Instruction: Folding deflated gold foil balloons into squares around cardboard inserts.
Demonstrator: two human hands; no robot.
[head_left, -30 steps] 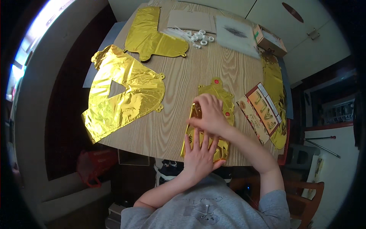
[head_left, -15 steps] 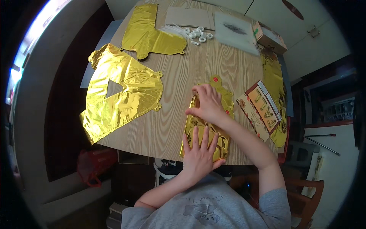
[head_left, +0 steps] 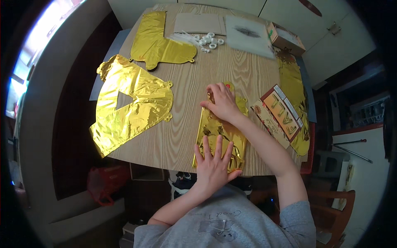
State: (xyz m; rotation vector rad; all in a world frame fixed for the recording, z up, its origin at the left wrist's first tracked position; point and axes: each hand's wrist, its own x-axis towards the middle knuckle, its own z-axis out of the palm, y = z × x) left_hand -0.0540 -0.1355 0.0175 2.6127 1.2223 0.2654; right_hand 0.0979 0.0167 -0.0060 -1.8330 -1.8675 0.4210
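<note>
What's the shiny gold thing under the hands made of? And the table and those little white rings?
The gold sheet looks like thin, shiny metallic foil or coated plastic: it creases sharply and glints. The table looks like pale, dull wood: wavy grain shows, though it might be printed laminate. The white rings seem smooth plastic, evenly opaque, but too small to be sure.

1. Right of the gold foil piece (head_left: 231, 134) in front of me, an orange card (head_left: 282, 115) carries one short word in large gold capitals.
2. Between that card and the foil piece, a cream strip (head_left: 271, 127) bears small dark script beside a leafy print.
3. Nearer me than the foil piece, my grey shirt (head_left: 219, 215) has thin dark hand-style lettering across the chest, above a printed figure.
</note>
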